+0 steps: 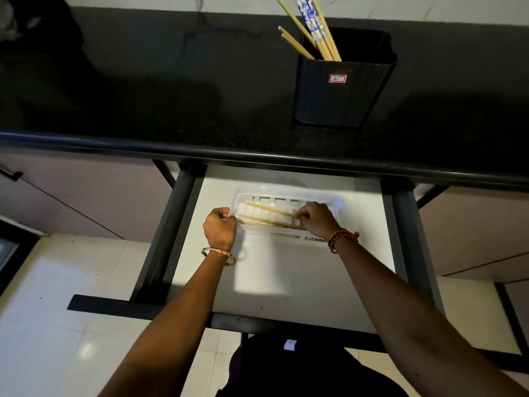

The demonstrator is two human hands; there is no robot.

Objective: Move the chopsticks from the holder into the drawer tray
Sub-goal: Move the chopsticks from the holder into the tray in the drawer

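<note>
1. Chopsticks (264, 214) of pale wood lie slantwise across the clear plastic tray (286, 196) in the open drawer (257, 282); they look plain and thin, about three of them, ends pointing left and right.
2. More chopsticks stand in the black ribbed holder (343, 93) on the dark desk (171, 96) above: several plain wooden ones and at least one with a blue-and-white pattern, all leaning to the left of the holder's mouth. A small red-bordered label sits on the holder's front.
3. The right hand (316, 219) has its fingers curled down onto the right ends of the chopsticks in the tray, pinching them.
4. The left hand (219, 227) is curled at the tray's left end, gripping its rim; whether it also touches the stick tips I cannot tell.
5. The tray sits toward the back of the drawer, just under the desk's front edge, with bare white drawer floor in front of it and on both sides.
6. Dark rails frame the drawer left and right; both forearms reach in between them, well apart from each rail. The holder stands near the desk's front edge, to the right of the drawer's middle.
</note>
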